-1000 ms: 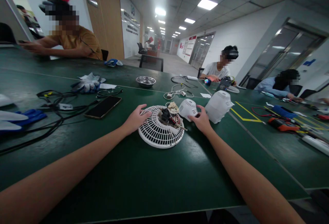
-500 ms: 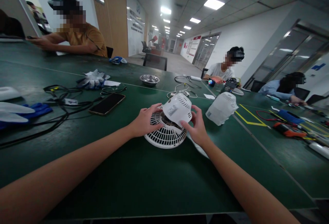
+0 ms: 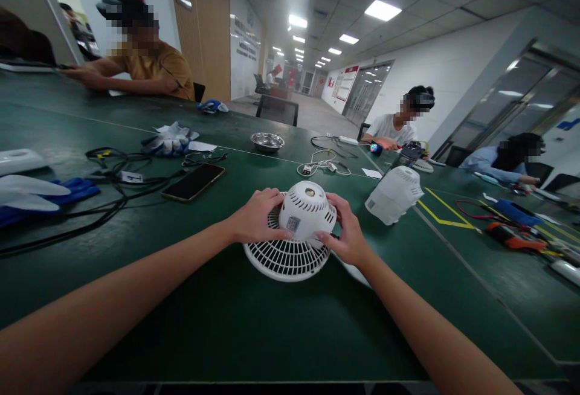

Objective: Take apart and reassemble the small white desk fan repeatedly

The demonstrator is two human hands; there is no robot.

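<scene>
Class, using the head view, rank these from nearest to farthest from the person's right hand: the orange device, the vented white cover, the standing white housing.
Measured from the right hand:
1. Vented white cover: touched by its fingers, between both hands.
2. Standing white housing: just beyond, to the right.
3. Orange device: far right.

Passable over the bench [image 3: 226, 334] before the fan grille [image 3: 289, 260], between the forearms [image 3: 172, 259], blocked right by a white housing [image 3: 395, 194], hemmed left by a phone [image 3: 194, 183] and black cables [image 3: 118, 202], obstructed beyond by a white cord [image 3: 307, 170] and metal bowl [image 3: 267, 142]
</scene>
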